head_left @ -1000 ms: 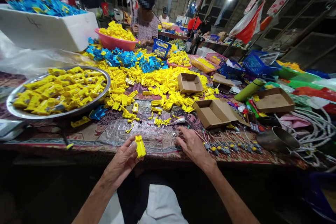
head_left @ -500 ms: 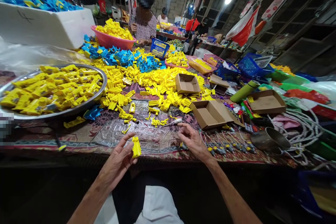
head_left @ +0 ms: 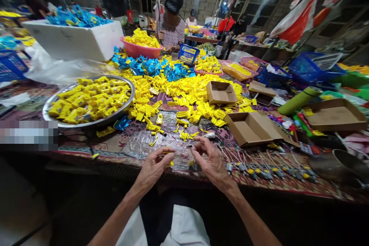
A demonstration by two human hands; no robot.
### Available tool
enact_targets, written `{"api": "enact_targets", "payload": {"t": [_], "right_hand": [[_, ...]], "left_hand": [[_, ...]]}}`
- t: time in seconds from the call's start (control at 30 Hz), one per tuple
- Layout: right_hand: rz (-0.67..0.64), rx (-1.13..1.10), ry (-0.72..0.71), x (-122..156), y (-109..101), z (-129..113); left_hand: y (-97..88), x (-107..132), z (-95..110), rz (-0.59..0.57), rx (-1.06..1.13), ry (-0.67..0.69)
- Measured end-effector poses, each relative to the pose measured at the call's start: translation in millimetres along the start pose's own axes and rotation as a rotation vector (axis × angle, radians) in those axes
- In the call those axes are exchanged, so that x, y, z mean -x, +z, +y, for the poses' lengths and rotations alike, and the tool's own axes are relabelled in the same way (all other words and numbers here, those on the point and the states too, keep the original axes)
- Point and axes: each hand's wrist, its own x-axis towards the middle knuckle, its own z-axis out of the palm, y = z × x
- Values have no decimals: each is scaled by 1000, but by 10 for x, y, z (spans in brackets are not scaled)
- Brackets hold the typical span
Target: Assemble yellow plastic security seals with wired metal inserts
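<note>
Both hands are up over the near table edge, close together, above a clear plastic sheet (head_left: 150,150). The left hand (head_left: 152,168) is half curled, fingers bent toward the thumb, with a small yellow plastic piece (head_left: 170,161) at the fingertips, partly hidden, so cannot tell if it is gripped or only just beside them. The right hand (head_left: 211,160) has thumb and fingers curved into a loose pinch, anything held there too small to tell. Just right of it, thin wires with small yellow-and-grey ends (head_left: 253,173) lie in a row on the patterned tablecloth (head_left: 121,142), probably spread like that for easy picking. Loose yellow plastic parts (head_left: 184,96) are heaped mid-table, with blue plastic parts (head_left: 152,67) behind them. Containers seem to keep the lots apart: a steel tray (head_left: 86,125) full of larger yellow pieces, a pink basin (head_left: 141,52) piled with yellow parts, a white foam box (head_left: 72,48) with blue parts on top. Two open cardboard boxes (head_left: 221,93) (head_left: 250,128) sit among the parts, and a co-worker (head_left: 173,27) is across the table
</note>
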Motion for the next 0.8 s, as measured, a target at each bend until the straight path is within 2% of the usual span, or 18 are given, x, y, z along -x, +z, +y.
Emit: {"api": "enact_targets", "payload": {"t": [0.13,0.23,0.37,0.53,0.7,0.8], "right_hand": [[-64,-10,-59,43,185,-22],[-83,-49,-56,48,235,-33],[-112,-127,34,11,130,46],[-30,-147,146,42,-131,246],[-198,-22,105,177,-176,250],[-233,-11,110,192,-153,260]], "left_hand": [[-8,-109,28,-34,-136,111],[-10,-166,13,-70,-181,182],[-38,-220,-39,-106,-133,109],[-98,-250,-78,-74,-141,53],[-101,-258,-48,-64,-148,32],[-101,-266,-36,-80,-160,32]]}}
